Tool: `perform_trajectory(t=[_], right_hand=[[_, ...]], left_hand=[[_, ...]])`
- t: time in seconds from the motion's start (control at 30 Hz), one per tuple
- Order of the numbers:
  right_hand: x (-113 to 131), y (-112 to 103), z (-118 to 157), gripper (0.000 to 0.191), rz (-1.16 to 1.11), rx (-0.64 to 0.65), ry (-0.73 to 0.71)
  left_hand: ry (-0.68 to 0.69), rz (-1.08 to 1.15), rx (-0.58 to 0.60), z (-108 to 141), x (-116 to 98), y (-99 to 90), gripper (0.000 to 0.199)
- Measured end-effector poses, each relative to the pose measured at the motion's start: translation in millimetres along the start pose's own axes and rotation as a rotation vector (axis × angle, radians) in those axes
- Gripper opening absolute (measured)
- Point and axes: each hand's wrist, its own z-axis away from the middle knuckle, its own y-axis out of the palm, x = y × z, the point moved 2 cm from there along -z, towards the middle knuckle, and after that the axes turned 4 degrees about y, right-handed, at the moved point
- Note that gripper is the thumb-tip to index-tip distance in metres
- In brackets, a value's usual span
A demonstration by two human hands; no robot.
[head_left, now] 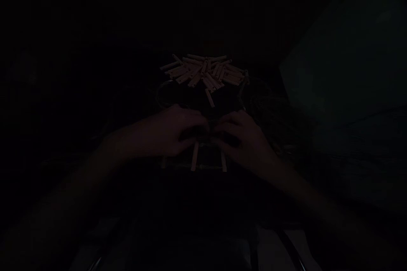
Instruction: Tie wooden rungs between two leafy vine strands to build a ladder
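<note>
The picture is very dark. My left hand [182, 129] and my right hand [240, 137] face each other with curled fingers, their fingertips close together. Both seem to pinch a thin cord, of which only a faint strand shows between them. Just below lie a wooden stick [194, 157] and another wooden stick [224, 161], upright in view and joined by the cord [206, 167] across their lower ends. A third stick [164, 161] shows dimly below my left wrist. The exact grip of the fingertips is lost in shadow.
Beyond my hands lies a heap of wooden sticks [203, 70] with holes near their ends. One loose stick [210, 98] lies in front of it. Cord loops run on both sides. A pale greenish surface [346, 51] fills the upper right.
</note>
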Motion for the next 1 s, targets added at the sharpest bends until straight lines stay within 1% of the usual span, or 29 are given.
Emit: perform_trajectory(t=[0.2, 0.3, 0.4, 0.5, 0.57, 0.73, 0.87, 1.0], right_hand=[[-5, 11, 3, 0.007, 0.005, -0.003, 0.016], [-4, 12, 2, 0.006, 0.007, -0.01, 0.022], [-1, 10, 1, 0.007, 0.002, -0.054, 0.039], [1, 7, 1, 0.005, 0.015, -0.105, 0.071], [3, 5, 2, 0.005, 0.015, -0.127, 0.075], [7, 2, 3, 0.007, -0.133, -0.138, 0.063], [8, 1, 2, 0.007, -0.222, -0.163, 0.087], [9, 1, 2, 0.008, -0.249, -0.172, 0.118]], left_hand=[[0.058, 0.024, 0.013, -5, 2, 2.5, 0.019], [0.068, 0.042, -0.003, -6, 5, 3.7, 0.015], [0.053, 0.053, -0.027, -7, 7, 3.1, 0.012], [0.01, 0.077, -0.087, -8, 7, 0.2, 0.011], [-0.025, 0.14, -0.151, -9, 4, -1.7, 0.011], [-0.121, 0.329, -0.302, -9, -2, -0.8, 0.013], [-0.104, 0.366, -0.321, -9, -4, 0.4, 0.012], [-0.11, 0.376, -0.338, -9, -7, -0.8, 0.009]])
